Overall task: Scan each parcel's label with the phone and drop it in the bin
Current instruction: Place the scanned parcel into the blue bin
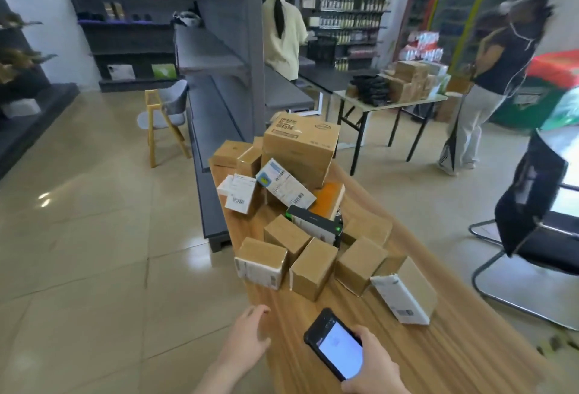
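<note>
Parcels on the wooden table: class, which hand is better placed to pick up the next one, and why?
Left. The left hand is empty, its fingers relaxed, and it is closest to the front-left parcel. The right hand is busy gripping the phone.

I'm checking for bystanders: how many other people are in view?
2: a person in a pale yellow top at the far bottle shelves; a person in a dark top and light trousers beside the folding table, right. Grey shelving may hide others.
</note>
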